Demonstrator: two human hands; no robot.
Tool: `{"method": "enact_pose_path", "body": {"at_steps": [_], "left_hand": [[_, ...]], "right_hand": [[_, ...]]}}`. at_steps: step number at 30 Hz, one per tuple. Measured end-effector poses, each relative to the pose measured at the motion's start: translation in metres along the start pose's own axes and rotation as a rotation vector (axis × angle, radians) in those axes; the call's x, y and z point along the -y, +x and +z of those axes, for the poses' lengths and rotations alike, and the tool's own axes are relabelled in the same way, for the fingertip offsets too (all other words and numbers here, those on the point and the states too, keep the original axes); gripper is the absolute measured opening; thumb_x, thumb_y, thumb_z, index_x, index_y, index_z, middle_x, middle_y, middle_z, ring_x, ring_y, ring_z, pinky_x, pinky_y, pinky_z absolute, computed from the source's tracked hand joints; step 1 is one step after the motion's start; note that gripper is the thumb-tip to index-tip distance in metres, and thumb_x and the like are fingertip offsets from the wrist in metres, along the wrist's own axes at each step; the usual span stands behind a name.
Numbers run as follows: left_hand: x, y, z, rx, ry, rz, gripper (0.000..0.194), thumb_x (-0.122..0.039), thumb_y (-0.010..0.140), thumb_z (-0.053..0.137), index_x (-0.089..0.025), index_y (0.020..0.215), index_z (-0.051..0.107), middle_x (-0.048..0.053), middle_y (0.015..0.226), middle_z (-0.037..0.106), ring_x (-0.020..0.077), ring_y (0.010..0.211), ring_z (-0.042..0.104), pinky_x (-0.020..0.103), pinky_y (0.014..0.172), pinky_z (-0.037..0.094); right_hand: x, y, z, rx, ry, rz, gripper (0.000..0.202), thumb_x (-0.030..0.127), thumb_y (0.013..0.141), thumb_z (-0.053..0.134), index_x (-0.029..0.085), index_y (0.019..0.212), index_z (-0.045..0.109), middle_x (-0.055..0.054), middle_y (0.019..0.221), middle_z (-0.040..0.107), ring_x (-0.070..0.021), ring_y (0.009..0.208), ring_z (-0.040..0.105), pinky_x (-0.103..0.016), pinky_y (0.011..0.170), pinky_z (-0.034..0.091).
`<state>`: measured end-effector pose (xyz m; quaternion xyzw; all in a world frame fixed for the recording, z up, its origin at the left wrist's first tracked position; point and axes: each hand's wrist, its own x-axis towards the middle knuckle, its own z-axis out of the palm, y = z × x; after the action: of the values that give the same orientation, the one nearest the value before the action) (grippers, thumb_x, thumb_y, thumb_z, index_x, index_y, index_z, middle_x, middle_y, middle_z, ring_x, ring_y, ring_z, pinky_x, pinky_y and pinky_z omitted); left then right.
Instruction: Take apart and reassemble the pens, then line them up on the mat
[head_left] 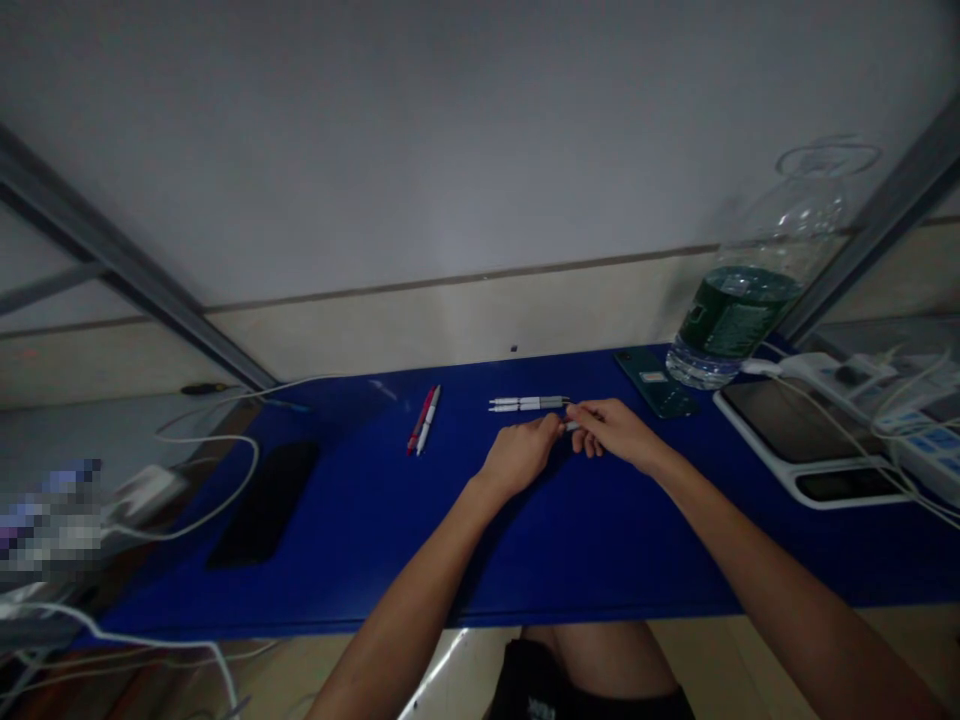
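Observation:
My left hand (pixel 523 455) and my right hand (pixel 613 432) meet above the blue tabletop (pixel 375 540), both with fingers closed. Between their fingertips is a white pen (pixel 572 426), of which only a short part shows; the rest is hidden by the fingers. Just beyond the hands lie two white and grey pens (pixel 525 403), side by side and pointing left to right. Farther left, a red pen (pixel 423 420) and a white pen (pixel 430 420) rest close together at a slant.
A black phone (pixel 262 505) lies at the left, near a white cable (pixel 251 465). At the right are a dark green phone (pixel 654 383), a large water bottle (pixel 735 300), a white scale (pixel 806 445) and a power strip (pixel 926 440) with cables. Metal posts (pixel 165 265) flank the table before a wall.

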<state>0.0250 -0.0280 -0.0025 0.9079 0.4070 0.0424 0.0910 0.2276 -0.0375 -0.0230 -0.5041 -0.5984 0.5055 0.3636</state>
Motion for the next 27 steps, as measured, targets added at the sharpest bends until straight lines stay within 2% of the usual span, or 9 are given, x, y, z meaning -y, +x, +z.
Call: {"method": "enact_pose_path", "body": {"at_steps": [3, 5, 7, 9, 12, 17, 21, 27], "left_hand": [[-0.002, -0.001, -0.002, 0.010, 0.031, 0.021, 0.032, -0.034, 0.107, 0.026, -0.021, 0.118, 0.053, 0.011, 0.106, 0.073, 0.0258, 0.090, 0.072, 0.034, 0.076, 0.053], [-0.002, -0.001, -0.003, 0.013, 0.038, 0.018, 0.031, -0.033, 0.107, 0.026, -0.021, 0.118, 0.053, 0.011, 0.105, 0.073, 0.0262, 0.088, 0.073, 0.034, 0.075, 0.053], [0.000, 0.000, -0.003, 0.015, 0.033, -0.004, 0.031, -0.033, 0.107, 0.027, -0.020, 0.117, 0.054, 0.011, 0.103, 0.073, 0.0262, 0.087, 0.073, 0.034, 0.074, 0.053], [0.004, 0.000, -0.004, 0.012, 0.023, -0.029, 0.032, -0.034, 0.107, 0.027, -0.020, 0.116, 0.055, 0.011, 0.102, 0.073, 0.0261, 0.090, 0.072, 0.034, 0.075, 0.053], [0.009, 0.001, -0.006, -0.006, 0.022, -0.070, 0.036, -0.037, 0.107, 0.026, -0.020, 0.118, 0.056, 0.012, 0.102, 0.073, 0.0264, 0.092, 0.072, 0.034, 0.077, 0.052], [0.016, 0.000, -0.012, -0.060, 0.010, -0.073, 0.045, -0.047, 0.107, 0.023, -0.022, 0.118, 0.059, 0.010, 0.103, 0.073, 0.0247, 0.094, 0.071, 0.032, 0.079, 0.052], [0.021, -0.001, -0.014, -0.072, 0.000, -0.054, 0.045, -0.051, 0.106, 0.028, -0.023, 0.113, 0.062, 0.008, 0.098, 0.073, 0.0240, 0.090, 0.071, 0.030, 0.075, 0.051], [0.029, 0.001, -0.009, -0.126, -0.056, -0.053, 0.040, -0.045, 0.106, 0.031, -0.021, 0.113, 0.062, 0.008, 0.099, 0.072, 0.0223, 0.091, 0.069, 0.029, 0.077, 0.050]], "right_hand": [[0.003, -0.002, -0.001, -0.005, -0.033, 0.030, 0.052, 0.062, 0.089, 0.057, 0.017, 0.063, 0.062, -0.003, 0.052, 0.060, -0.0095, 0.042, 0.046, -0.024, 0.042, 0.032], [0.004, -0.002, -0.002, -0.028, -0.019, -0.011, 0.042, 0.056, 0.085, 0.065, 0.017, 0.070, 0.066, -0.002, 0.058, 0.062, -0.0101, 0.046, 0.047, -0.025, 0.044, 0.034], [0.004, -0.001, -0.003, -0.059, -0.008, -0.063, 0.032, 0.050, 0.080, 0.072, 0.018, 0.082, 0.071, -0.002, 0.069, 0.067, -0.0122, 0.053, 0.054, -0.027, 0.051, 0.041], [0.003, 0.000, -0.005, -0.088, -0.016, -0.092, 0.028, 0.044, 0.075, 0.076, 0.019, 0.086, 0.072, -0.003, 0.076, 0.070, -0.0150, 0.062, 0.061, -0.029, 0.060, 0.048], [-0.002, 0.003, -0.009, -0.113, -0.019, -0.107, 0.026, 0.040, 0.075, 0.077, 0.019, 0.089, 0.072, -0.004, 0.081, 0.071, -0.0166, 0.069, 0.063, -0.032, 0.067, 0.051], [-0.007, 0.004, -0.017, -0.129, -0.005, -0.154, 0.032, 0.039, 0.078, 0.076, 0.022, 0.105, 0.071, -0.007, 0.100, 0.073, -0.0183, 0.079, 0.064, -0.031, 0.065, 0.052], [-0.003, 0.002, -0.021, -0.157, -0.016, -0.146, 0.031, 0.041, 0.079, 0.075, 0.022, 0.103, 0.072, -0.007, 0.100, 0.074, -0.0196, 0.082, 0.065, -0.032, 0.064, 0.052], [-0.008, 0.003, -0.022, -0.230, 0.005, -0.112, 0.033, 0.044, 0.078, 0.076, 0.021, 0.102, 0.072, -0.010, 0.102, 0.074, -0.0237, 0.090, 0.068, -0.031, 0.061, 0.052]]}}
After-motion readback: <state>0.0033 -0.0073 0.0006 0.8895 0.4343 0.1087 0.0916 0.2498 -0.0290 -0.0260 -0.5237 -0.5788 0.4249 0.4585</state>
